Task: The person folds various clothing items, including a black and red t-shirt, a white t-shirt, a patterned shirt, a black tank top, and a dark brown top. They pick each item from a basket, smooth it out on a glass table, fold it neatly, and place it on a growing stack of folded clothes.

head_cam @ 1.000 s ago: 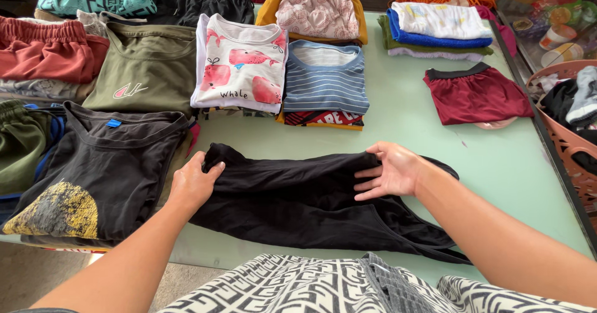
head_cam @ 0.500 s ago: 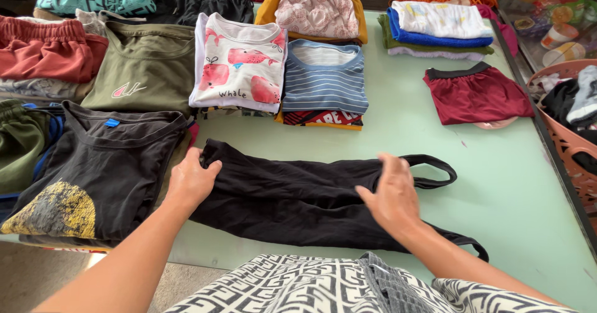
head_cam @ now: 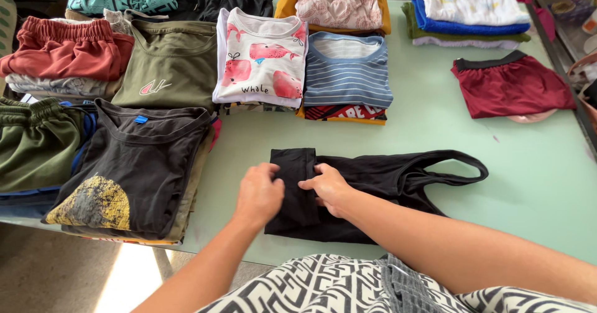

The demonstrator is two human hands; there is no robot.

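While clothing stacks (head_cam: 261, 58) crowd the green table (head_cam: 535, 164), both hands press a black top (head_cam: 385, 176).

Bare forearms, no sleeves – left hand (head_cam: 260, 195), right hand (head_cam: 329, 187) ringless; black-and-white geometric-print garment (head_cam: 348, 285) at waist

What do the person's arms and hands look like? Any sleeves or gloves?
Both arms are bare, with no sleeves in sight. The left hand and right hand wear no gloves, and no rings or watch show. Lower down, the person wears black-and-white patterned clothing.
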